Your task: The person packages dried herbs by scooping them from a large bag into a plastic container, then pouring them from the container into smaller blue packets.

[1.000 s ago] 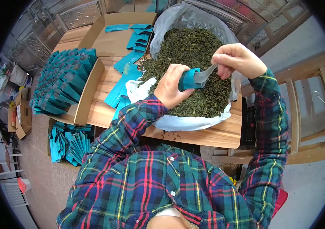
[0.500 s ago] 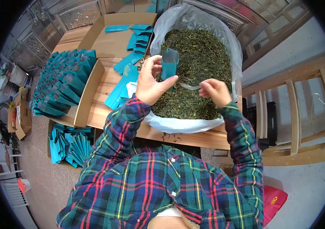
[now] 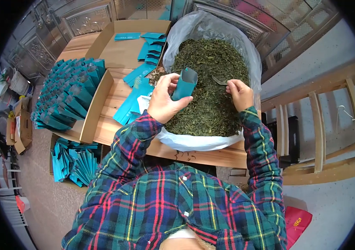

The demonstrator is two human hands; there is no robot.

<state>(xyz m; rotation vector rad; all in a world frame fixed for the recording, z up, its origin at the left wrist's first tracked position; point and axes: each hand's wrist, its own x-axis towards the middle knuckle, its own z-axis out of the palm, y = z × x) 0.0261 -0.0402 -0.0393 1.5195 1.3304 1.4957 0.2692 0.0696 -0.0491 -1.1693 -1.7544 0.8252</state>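
Note:
My left hand (image 3: 163,98) grips an open teal packet (image 3: 185,84), its silvery inside showing at the top, tilted slightly to the right. Between the fingers of my right hand (image 3: 241,94) is the end of a small, thin spoon-like scoop (image 3: 219,81), held just over the dried leaves (image 3: 211,112). The loose green leaves fill a large clear plastic bag (image 3: 194,143) on the wooden table. Both hands are above this bag, the packet to the left and the scoop to the right, apart from each other.
A cardboard box (image 3: 96,106) at left holds many upright teal packets (image 3: 67,91). Behind it, another carton (image 3: 102,41) contains flat packets. Flat teal packets (image 3: 133,100) lie on the table (image 3: 110,100). Below left, a box of packets (image 3: 81,164) stands; a wooden frame (image 3: 317,125) is at right.
My right hand has turned the scoop, which now points up and left over the leaves. The packet in my left hand tilts more to the right. The whole view has shifted slightly.

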